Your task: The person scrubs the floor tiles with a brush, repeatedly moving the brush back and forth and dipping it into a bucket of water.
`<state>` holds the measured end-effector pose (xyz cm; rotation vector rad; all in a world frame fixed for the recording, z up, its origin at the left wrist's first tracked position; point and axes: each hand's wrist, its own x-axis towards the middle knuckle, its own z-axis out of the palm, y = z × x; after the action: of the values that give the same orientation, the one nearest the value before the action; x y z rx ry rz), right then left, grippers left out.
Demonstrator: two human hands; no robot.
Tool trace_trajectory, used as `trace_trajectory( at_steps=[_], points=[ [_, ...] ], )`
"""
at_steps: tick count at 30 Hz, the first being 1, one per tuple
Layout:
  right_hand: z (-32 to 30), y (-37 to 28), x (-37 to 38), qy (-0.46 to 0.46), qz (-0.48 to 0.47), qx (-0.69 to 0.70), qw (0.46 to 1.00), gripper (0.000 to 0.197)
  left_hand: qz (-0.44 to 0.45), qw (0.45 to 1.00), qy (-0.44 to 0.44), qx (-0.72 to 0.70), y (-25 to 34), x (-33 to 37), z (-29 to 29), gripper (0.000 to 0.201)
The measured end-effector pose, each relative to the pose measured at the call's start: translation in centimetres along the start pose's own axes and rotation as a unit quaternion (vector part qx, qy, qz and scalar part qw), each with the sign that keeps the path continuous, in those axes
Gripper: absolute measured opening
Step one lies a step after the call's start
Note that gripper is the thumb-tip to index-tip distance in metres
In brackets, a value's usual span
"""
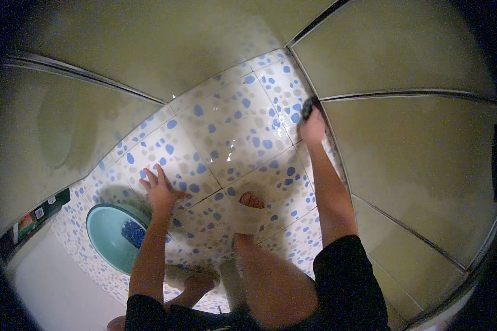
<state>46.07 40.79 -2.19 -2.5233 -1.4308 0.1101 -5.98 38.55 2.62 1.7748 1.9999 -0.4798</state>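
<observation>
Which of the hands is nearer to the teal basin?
Left. The left hand, fingers spread, is just beyond the teal basin and to its right; the right hand is far across the floor, beside the right-hand wall.

A person crouches on a tiled floor, right hand at the floor's right edge, near its far corner, with a handheld tool beside the right-hand wall. The left hand is over the floor's left part, ahead and right of a basin with a bundle inside; between the forearms, a slippered foot rests on the tiles.
</observation>
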Motion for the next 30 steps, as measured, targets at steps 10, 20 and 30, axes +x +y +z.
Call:
trace_trajectory(
  at_steps=[10,20,30],
  points=[
    [0.9,-3.2,2.6,-0.009,-0.172,-0.097,0.980,0.054,0.094,0.995,0.029,-0.017,-0.8,0.6,0.8,0.133],
    [-1.7,0.1,-1.9,0.010,-0.105,-0.081,0.991,0.065,0.079,0.995,0.054,-0.021,-2.3,1.3,3.3,0.142],
    [2.9,-4.5,10.1,0.022,-0.105,-0.055,0.993,0.037,0.062,0.996,0.056,0.013,-1.8,1.0,2.8,0.144]
  ],
)
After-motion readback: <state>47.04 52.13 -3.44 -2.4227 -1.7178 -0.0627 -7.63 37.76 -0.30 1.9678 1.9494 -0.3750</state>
